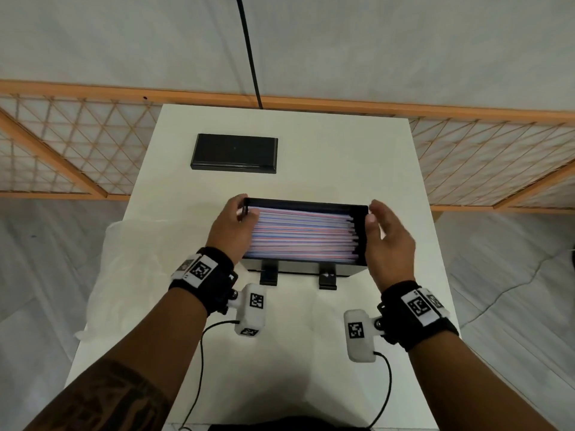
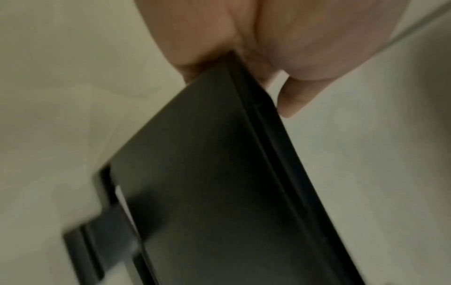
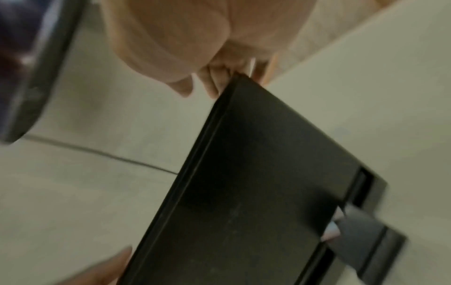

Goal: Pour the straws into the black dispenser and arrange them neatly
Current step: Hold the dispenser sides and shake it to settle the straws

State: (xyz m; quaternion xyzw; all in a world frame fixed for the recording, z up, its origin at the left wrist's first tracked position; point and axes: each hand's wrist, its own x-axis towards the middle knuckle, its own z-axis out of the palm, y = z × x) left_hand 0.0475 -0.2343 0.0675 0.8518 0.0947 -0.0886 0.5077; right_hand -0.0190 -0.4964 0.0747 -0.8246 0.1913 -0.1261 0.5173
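Flanking the black dispenser (image 1: 303, 272) at its two short ends, our hands frame the load. Our left hand (image 1: 231, 227) curls over the left end wall, fingers hooked on the rim and knuckles lying across the left ends of the straws (image 1: 303, 236); the left wrist view shows fingers wrapped round a black corner. Our right hand (image 1: 387, 236) stands edge-on against the right end wall, fingers mostly straight and relaxed, thumb touching the rim; the right wrist view shows fingertips meeting the box's corner without closing on it.

The straws, striped red, white and blue, lie inside the open-topped dispenser, their long axis running left to right, from one hand to the other. Their right ends sit uneven, stepped back from the right wall, so we judge the pour done and the tidying unfinished. The next move likely turns on pushing along that axis from the right, where the right hand is nearer.

The dispenser rests on the white table (image 1: 311, 353), two black feet toward us. Its black lid (image 1: 234, 153) lies apart, farther back and left. A crumpled clear bag (image 1: 124, 265) lies at the table's left edge. Beyond are an orange lattice fence (image 1: 77, 138) and pale sheeting.
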